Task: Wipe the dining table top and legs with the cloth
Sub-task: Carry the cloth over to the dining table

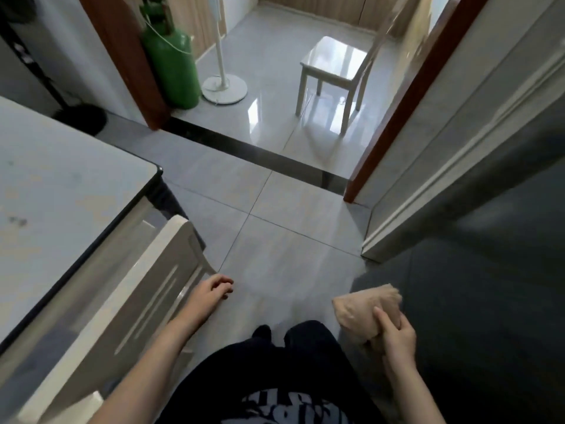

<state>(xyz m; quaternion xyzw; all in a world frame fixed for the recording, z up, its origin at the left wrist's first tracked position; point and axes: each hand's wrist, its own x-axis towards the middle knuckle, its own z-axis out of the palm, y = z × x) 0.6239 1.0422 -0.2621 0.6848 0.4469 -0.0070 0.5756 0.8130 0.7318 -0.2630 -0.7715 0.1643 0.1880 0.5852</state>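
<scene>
A chair [146, 286] is tucked against the desk's [61, 185] right edge, with the left hand [211, 290] just beside its back. Well right of the desk, the right hand [397, 335] holds the cloth [367, 313] above a sofa [489, 301]. Beyond the desk, past a doorway [260, 154], stand a gas cylinder [171, 65], a fan stand [224, 87] and a second chair [336, 65].

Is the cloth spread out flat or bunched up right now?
Bunched up: the cloth is a crumpled wad gripped by the right hand.
</scene>
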